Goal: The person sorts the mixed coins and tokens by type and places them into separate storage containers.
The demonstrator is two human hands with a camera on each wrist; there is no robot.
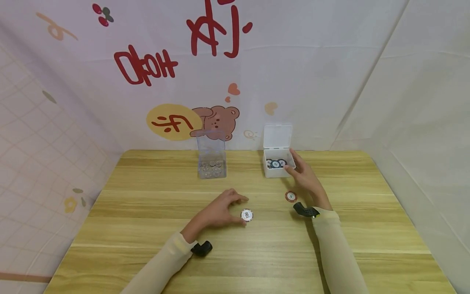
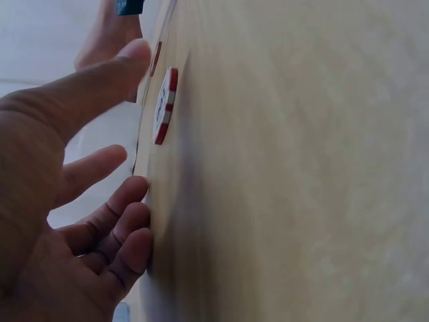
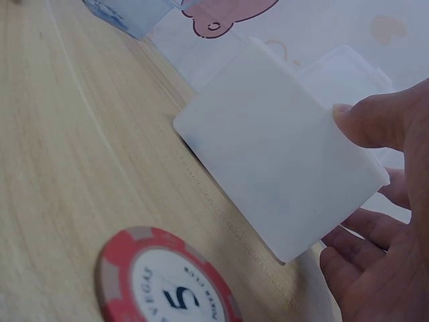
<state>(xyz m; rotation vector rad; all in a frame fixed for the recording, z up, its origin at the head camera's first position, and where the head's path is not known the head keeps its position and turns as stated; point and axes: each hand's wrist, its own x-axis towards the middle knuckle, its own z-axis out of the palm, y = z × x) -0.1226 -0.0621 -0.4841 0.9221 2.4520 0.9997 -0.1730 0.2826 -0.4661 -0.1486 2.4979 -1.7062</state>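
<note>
Left hand point(image 1: 219, 212) rests fingers spread on the wooden table point(image 1: 147, 228), thumb tip touching the white-and-red poker chip point(image 1: 247, 215) lying flat just right of it, while right hand point(image 1: 306, 177), fingers loose, touches the open white box point(image 1: 278, 168) of chips, red 5 chip point(image 1: 291, 197) near its wrist.

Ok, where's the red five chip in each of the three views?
Head: red chip lies flat on the table, just left of the right hand.
Left wrist: a red sliver beyond the white chip, probably it.
Right wrist: bottom, large.
Shared landmark: white box.
</note>
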